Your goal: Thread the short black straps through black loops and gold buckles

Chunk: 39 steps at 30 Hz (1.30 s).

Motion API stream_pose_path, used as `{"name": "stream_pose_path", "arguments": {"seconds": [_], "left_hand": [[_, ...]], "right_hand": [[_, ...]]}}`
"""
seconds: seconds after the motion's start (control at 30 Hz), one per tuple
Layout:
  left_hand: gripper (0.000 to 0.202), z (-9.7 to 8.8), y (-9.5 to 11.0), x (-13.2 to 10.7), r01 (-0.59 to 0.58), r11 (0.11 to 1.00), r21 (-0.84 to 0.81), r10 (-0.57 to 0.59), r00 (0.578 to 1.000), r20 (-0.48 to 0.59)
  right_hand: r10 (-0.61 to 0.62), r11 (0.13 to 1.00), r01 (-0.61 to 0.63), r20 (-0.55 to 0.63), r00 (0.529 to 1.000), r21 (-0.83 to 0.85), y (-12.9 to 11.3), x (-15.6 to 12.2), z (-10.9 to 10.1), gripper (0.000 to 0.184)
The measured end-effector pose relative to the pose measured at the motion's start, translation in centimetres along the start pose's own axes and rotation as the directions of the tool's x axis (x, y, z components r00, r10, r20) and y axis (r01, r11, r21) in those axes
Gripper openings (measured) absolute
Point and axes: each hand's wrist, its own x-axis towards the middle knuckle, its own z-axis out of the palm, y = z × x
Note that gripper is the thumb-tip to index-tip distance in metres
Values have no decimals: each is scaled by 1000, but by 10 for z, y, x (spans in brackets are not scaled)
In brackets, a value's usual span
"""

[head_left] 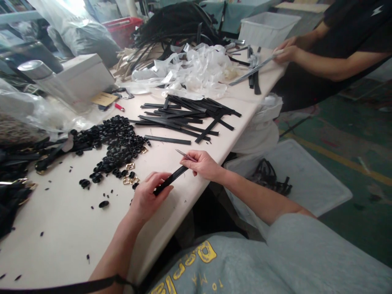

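Grey shirt cloth with yellow letters is nearest, beside the table. Over the table's near edge, the left hand grasps a black strap, and the right hand pinches a pointed tool at the strap's far end; whether it grips the strap too, I cannot tell. Farther across the table lie more straps. The held one should be light, smooth and bendable yet fairly firm, best held flat near its ends.
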Motion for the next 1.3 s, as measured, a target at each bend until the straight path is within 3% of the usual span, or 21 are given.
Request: {"name": "stream_pose_path", "arguments": {"seconds": [0.07, 0.13, 0.2, 0.3, 0.47, 0.57, 0.7, 1.07, 1.3], "left_hand": [[22, 2, 0, 0, 22, 1000, 1, -22, 1000, 22], [28, 3, -1, 0, 135, 982, -134, -130, 991, 44], [36, 4, -2, 0, 274, 908, -318, -254, 962, 103], [46, 2, -3, 2, 422, 756, -500, -365, 906, 214], [52, -3, -5, 4, 485, 658, -577, -435, 869, 235], [54, -5, -8, 4, 486, 642, -593, -436, 868, 238], [54, -6, -9, 4, 482, 619, -621, -421, 870, 256], [56, -8, -8, 3, 500, 638, -586, -418, 864, 282], [59, -9, -5, 1, 492, 589, -641, -380, 869, 317]], "right_hand": [[-4, 999, 4, -1, 1000, 36, -3, 0, -4, 37], [-61, 997, 61, -22, 998, 36, -5, -1, -10, 45], [-141, 990, 140, -69, 988, -18, -6, -2, -16, 53], [-264, 943, 233, -111, 958, -236, -5, -5, -21, 50], [-460, 679, 322, -40, 887, -660, 1, -10, -16, 35], [-513, 555, 352, 23, 858, -754, 6, -7, -13, 34], [-529, 481, 358, 61, 846, -800, 11, -3, -13, 32], [-536, 510, 406, 89, 839, -759, 16, -2, -3, 31], [-527, 546, 415, 87, 845, -728, 15, 0, -1, 30]]}}
